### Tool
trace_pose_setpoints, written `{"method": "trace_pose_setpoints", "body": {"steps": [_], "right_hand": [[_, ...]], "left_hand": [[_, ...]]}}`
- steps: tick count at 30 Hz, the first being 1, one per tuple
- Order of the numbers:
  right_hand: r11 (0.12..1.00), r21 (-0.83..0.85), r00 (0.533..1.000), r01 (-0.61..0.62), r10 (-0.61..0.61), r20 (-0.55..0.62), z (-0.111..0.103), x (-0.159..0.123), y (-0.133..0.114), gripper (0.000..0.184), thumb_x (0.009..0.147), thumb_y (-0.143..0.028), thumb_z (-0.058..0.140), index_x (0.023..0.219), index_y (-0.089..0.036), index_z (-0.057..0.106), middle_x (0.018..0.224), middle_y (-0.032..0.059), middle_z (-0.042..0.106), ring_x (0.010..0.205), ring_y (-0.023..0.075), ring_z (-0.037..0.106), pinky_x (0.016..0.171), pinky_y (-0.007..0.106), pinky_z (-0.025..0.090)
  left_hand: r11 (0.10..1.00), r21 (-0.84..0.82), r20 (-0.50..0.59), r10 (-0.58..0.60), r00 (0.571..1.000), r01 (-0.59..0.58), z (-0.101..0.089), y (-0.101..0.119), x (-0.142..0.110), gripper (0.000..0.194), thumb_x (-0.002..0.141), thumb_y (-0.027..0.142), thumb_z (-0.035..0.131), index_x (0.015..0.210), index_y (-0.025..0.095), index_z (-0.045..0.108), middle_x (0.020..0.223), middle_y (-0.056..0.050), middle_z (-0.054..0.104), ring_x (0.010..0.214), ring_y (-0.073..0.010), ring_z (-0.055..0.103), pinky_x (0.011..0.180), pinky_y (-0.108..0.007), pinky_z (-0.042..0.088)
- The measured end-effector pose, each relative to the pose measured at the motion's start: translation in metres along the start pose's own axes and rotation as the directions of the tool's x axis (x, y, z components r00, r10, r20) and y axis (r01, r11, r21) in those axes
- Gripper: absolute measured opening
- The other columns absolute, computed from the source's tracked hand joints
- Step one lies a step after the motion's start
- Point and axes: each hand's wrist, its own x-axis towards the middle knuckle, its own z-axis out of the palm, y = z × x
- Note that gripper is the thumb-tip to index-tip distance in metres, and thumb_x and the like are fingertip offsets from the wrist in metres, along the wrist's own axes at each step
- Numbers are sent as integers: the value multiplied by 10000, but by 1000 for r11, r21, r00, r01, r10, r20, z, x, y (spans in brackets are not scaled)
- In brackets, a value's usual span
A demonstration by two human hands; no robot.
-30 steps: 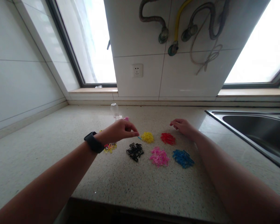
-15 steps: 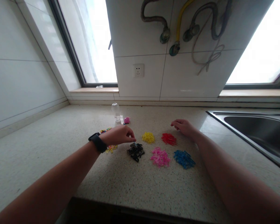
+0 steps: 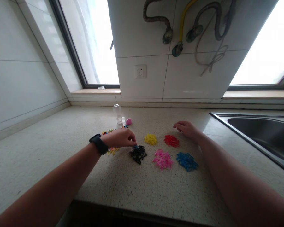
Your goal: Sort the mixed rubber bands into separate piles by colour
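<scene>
My left hand [image 3: 124,138], a dark watch on its wrist, is closed in a pinch at the back edge of a pile of black small elastic bands [image 3: 138,154]. A speck of blue shows by its fingertips, too small to make out. Loosely bent, the fingers of my right hand [image 3: 185,128] rest on the counter behind the red bands [image 3: 171,141], with nothing visible in them. Between the hands are yellow bands [image 3: 150,139]. Pink bands [image 3: 162,159] and blue bands [image 3: 186,161] lie nearer me. Mixed-colour bands [image 3: 113,150] are partly hidden under my left wrist.
A clear bottle [image 3: 117,113] stands at the back left, beside a small pink object [image 3: 128,121]. The steel sink [image 3: 223,121] is set into the speckled counter [image 3: 153,189] on the right. Tiled wall, socket [image 3: 140,71] and hoses are behind.
My left hand has dropped slightly toward the black pile, uncovering a few coloured bands near the pink object. My right hand stays where it was.
</scene>
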Motion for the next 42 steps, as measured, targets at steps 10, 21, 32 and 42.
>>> {"method": "trace_pose_setpoints", "body": {"steps": [10,21,32,42], "right_hand": [[1000,-6,1000,7,-7,4,-1,0,1,382,788,-470,535,836,-148,735,604,-16,516,516,113,396,515,268,297],[1000,5,1000,24,-24,-11,1,-1,-2,366,780,-449,537,809,-142,733,593,-17,521,537,117,421,530,262,317],[999,-16,1000,31,-31,6,3,-1,-5,329,800,-400,522,799,-144,728,579,-20,525,520,110,426,511,246,310],[999,-25,999,31,-31,4,7,-4,-8,288,804,-360,534,809,-147,729,566,-32,519,511,106,418,508,241,303]], "left_hand": [[1000,-3,23,-6,1000,6,-1,-2,0,252,794,410,685,915,209,778,636,13,592,536,-88,479,514,-243,284],[970,-243,-35,-18,999,8,-7,7,-1,342,841,465,638,894,143,742,640,13,551,568,-84,415,523,-240,286],[788,-615,-122,-47,991,-38,7,68,-2,379,903,491,585,1001,136,673,721,11,553,577,-74,383,509,-220,309],[920,-379,-120,58,991,-100,41,128,11,290,895,419,601,915,158,726,609,19,551,537,-89,439,501,-234,300]]}}
